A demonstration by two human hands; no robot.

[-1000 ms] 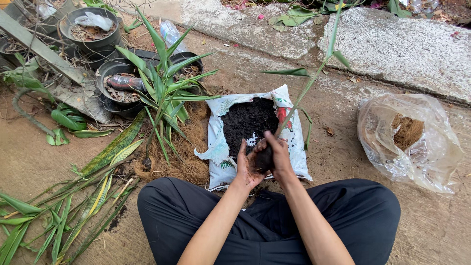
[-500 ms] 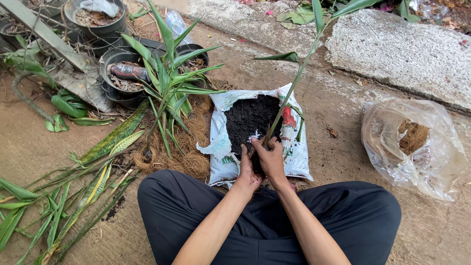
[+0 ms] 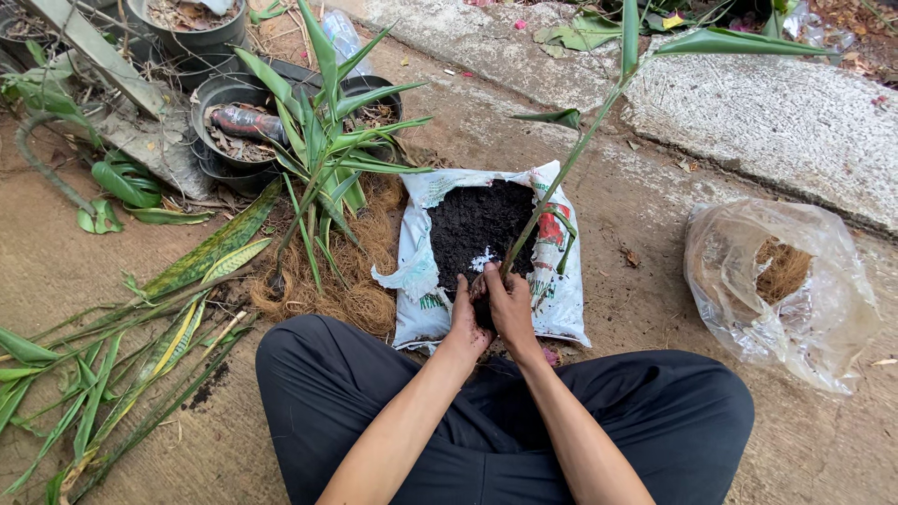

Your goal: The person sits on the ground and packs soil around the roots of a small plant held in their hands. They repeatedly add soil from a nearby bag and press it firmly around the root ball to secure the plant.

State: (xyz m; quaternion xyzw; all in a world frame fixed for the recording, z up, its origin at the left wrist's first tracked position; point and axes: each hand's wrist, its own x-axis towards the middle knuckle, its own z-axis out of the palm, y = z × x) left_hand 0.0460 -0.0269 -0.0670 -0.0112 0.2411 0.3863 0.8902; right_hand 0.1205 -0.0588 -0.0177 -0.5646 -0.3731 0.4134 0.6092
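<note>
Both my hands cup the base of a tall, thin green plant stem (image 3: 561,173) over an opened white bag of dark soil (image 3: 477,229). My left hand (image 3: 465,323) presses the near-left side of the root clump. On the right side, my right hand (image 3: 513,309) wraps around the same clump, fingers closed. The stem leans up and to the right, ending in long leaves (image 3: 720,42) near the top edge. The roots themselves are hidden by my fingers and soil.
Brown coconut fibre (image 3: 360,276) lies left of the bag, under a leafy green plant (image 3: 327,140). Black pots (image 3: 234,131) stand at back left. Cut long leaves (image 3: 140,327) lie at left. A clear plastic bag with fibre (image 3: 781,281) sits right. A concrete slab (image 3: 767,112) runs behind.
My view has shifted slightly, so the bag sits lower in frame. Both hands stay closed around the plant base over the soil, and the stem now leans further right.
</note>
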